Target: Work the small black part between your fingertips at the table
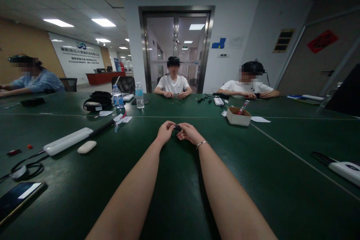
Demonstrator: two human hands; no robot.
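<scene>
Both arms reach forward over a dark green table [180,180]. Between my fingertips is a small black piece [177,128], too small and dark for me to make out its kind. My left hand [165,132] pinches its left end. On the other side, my right hand [189,133] grips it with thumb and fingers, the lower fingers curled beneath. A metal bracelet [201,144] circles my right wrist. The hands are close together just above the tabletop, and the fingers partly cover the piece.
Leftward lie a white power bank-like bar [67,141] with cables, a white oval case [87,147] and a phone [19,199]. Two water bottles [139,95] stand farther back. A small open box [239,116] sits to the right. Several people sit around the table.
</scene>
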